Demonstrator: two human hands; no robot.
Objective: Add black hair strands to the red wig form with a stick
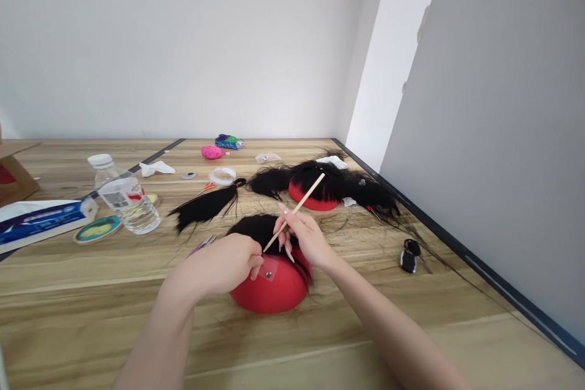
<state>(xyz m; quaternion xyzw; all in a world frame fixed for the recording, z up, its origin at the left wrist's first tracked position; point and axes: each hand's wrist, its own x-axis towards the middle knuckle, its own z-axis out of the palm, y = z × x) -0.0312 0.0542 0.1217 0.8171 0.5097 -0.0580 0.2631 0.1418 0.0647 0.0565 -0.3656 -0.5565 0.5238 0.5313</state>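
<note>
A red dome-shaped head form (272, 300) stands on the table in front of me, with black hair (256, 228) over its far side. My right hand (307, 236) grips a thin wooden stick (311, 190), slanted with its lower end at the hair's near edge. Beside that end, my left hand (231, 263) is closed with fingertips pinched against the form; what they hold is hidden. Just below the left fingertips, a small clear patch (262, 269) with a round metal pin head (269, 275) lies on the red surface. Loose strands hang down its right side.
Farther back sits a second red form (315, 202) with black hair. A hair bundle (208, 204), water bottle (128, 198), tissue pack (43, 222) and round embroidered piece (97, 229) lie left. A black thread bundle (409, 258) lies right, near a grey partition (503, 134).
</note>
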